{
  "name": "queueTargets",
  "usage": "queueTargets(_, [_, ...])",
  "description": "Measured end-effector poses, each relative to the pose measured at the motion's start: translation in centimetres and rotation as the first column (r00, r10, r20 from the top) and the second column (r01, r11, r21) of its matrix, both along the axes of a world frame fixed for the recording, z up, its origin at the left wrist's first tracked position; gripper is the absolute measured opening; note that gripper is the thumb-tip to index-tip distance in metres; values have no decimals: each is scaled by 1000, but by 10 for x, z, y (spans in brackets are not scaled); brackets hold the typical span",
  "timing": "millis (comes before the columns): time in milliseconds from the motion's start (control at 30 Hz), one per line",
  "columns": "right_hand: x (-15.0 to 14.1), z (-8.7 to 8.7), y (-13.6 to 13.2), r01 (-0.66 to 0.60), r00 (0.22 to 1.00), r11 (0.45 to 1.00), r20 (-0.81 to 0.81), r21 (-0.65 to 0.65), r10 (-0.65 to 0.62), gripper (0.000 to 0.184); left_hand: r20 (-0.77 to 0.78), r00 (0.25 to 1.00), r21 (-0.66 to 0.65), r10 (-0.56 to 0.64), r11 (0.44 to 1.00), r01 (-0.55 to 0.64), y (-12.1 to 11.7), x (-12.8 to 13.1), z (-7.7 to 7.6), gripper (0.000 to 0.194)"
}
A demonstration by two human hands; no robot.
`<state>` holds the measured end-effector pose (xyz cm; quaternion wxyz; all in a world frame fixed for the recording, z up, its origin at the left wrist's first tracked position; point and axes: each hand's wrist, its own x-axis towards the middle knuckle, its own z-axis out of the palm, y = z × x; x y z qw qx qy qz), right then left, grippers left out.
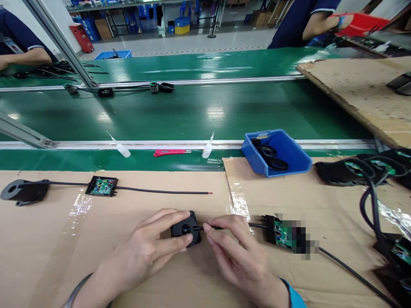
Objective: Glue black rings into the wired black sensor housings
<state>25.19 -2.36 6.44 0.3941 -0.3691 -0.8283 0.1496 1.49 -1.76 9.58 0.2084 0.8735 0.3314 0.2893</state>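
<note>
My left hand point(150, 246) grips a small black plastic housing point(186, 228) lying on the cardboard-covered bench point(160, 273). My right hand point(236, 252) pinches the black cable point(257, 225) right where it meets the housing. That cable runs right to an open black box with a green circuit board point(281, 233), partly blurred. A second assembly lies further back on the left: a black round part point(24, 191), a circuit board box point(102, 186) and a cable with a red tip point(210, 193).
A blue bin point(290, 149) holds black rings. Two glue bottles point(207, 149) point(122, 148) and a red utility knife point(168, 152) lie along the green conveyor point(192, 111). More black assemblies and cables point(369, 171) pile up at right. Other people's arms point(28, 55) point(321, 21) are across the belt.
</note>
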Motion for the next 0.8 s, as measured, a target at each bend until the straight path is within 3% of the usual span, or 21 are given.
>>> queueTargets(367, [-1, 3, 0, 11, 1000, 1000, -27, -11, -11, 27, -67, 998, 34, 2, 999, 0, 0, 5, 5, 17])
queueTargets(600, [-3, 6, 2, 11, 999, 1000, -33, -18, -12, 25, -262, 965, 208, 27, 978, 29, 1, 10, 12, 22])
queueTargets(700, [-3, 10, 4, 24, 999, 1000, -25, -11, -25, 24, -285, 954, 283, 95, 959, -11, -4, 17, 8, 26])
queueTargets(800, [-2, 14, 2, 63, 998, 998, 4, 29, -63, 23, -267, 953, 301, 145, 952, -60, -13, 25, 0, 16])
